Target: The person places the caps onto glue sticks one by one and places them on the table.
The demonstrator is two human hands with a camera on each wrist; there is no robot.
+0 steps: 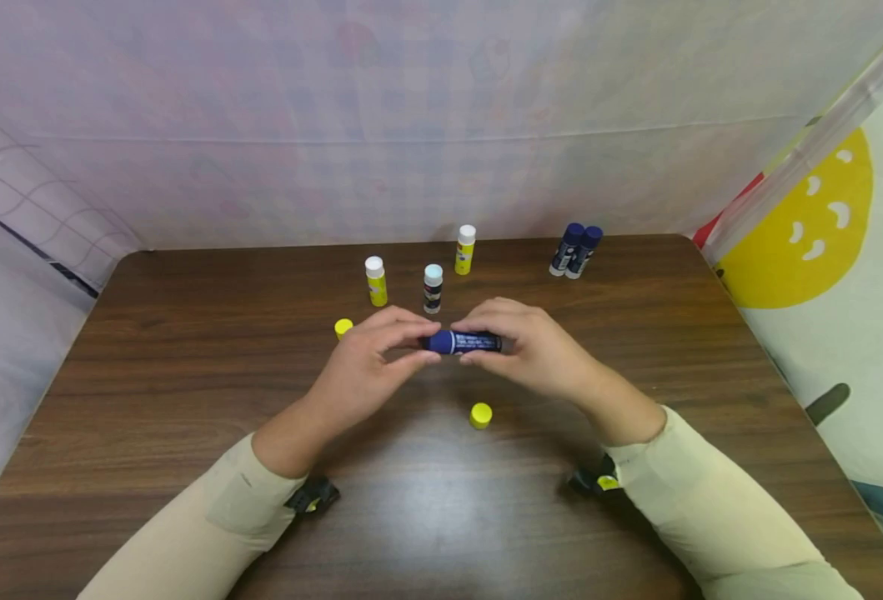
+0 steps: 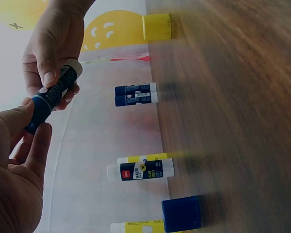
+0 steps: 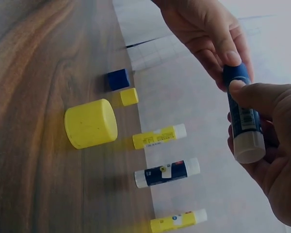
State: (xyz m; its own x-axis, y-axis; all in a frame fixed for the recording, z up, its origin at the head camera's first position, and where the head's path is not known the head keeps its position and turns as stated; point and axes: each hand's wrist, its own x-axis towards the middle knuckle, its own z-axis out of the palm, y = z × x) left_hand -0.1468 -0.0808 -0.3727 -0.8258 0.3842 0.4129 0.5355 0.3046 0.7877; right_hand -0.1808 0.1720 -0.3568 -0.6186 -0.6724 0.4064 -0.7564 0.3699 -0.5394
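Note:
Both hands hold one dark blue glue stick (image 1: 474, 342) level above the table. My left hand (image 1: 369, 362) pinches its blue cap (image 3: 234, 73) between thumb and fingers. The right hand (image 1: 534, 346) grips the labelled body near the white base (image 3: 249, 147). The cap is on the stick. Below the hands a yellow cap (image 1: 480, 415) lies on the table. Another yellow cap (image 1: 343, 327) is just beyond the left hand. A loose blue cap (image 2: 181, 213) appears in both wrist views; in the head view the left hand seems to hide it.
Behind the hands stand an uncapped blue glue stick (image 1: 432, 289) and two uncapped yellow ones, one left (image 1: 376, 282) and one farther back (image 1: 465, 249). Two capped blue glue sticks (image 1: 576, 250) stand together at the back right. A pale curtain (image 1: 411, 125) borders the wooden table (image 1: 148, 375).

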